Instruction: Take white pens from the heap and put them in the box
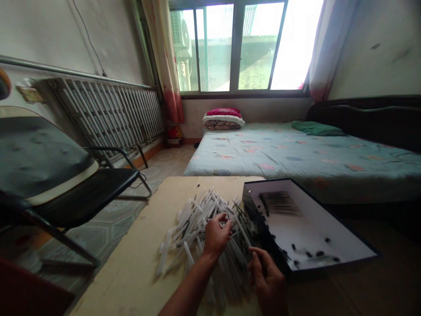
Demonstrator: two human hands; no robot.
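Observation:
A loose pile of white, translucent plastic tubes (194,215) lies on the table, with thin black rods mixed in. Over the middle of the pile, my left hand (217,232) has its fingers bent into a pinch. Whatever is between those fingertips is too small to make out. At the pile's right side, my right hand (267,278) pinches the near end of a white tube (242,230) between thumb and forefinger. That tube slants up and left toward my left fingertips. Blur hides fine detail around both hands.
A shallow dark-edged box (315,228) with a white inside stands right of the pile, holding a row of dark sticks (281,202) and several small black pieces (319,253). Beyond the pale table (131,267) are a bed (263,153) and, leftward, a black chair (108,184).

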